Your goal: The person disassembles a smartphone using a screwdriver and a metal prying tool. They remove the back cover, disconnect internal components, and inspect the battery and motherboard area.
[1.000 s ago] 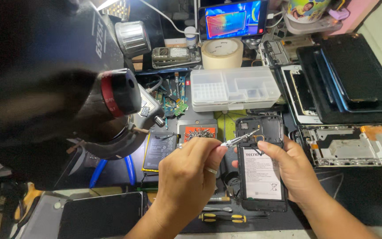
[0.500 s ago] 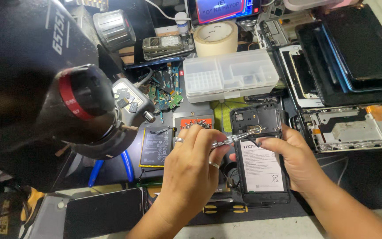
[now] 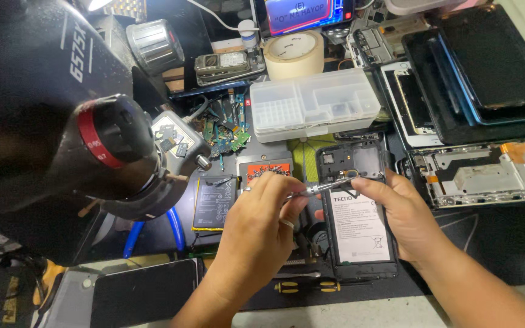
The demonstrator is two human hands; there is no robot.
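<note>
Tweezers (image 3: 326, 186) lie nearly level, tips pointing right over the phone (image 3: 357, 226).

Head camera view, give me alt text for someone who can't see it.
Two hands work over an opened phone with its back off: the left hand holds a metal tool to it, the right hand steadies it. A clear plastic parts box and tape roll sit behind.

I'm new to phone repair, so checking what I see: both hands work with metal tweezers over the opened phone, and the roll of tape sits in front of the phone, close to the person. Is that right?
Not quite. The roll of tape sits beyond the clear plastic box, far from the person, as the head view shows. The rest holds: left hand and right hand work metal tweezers over the opened phone.
</note>
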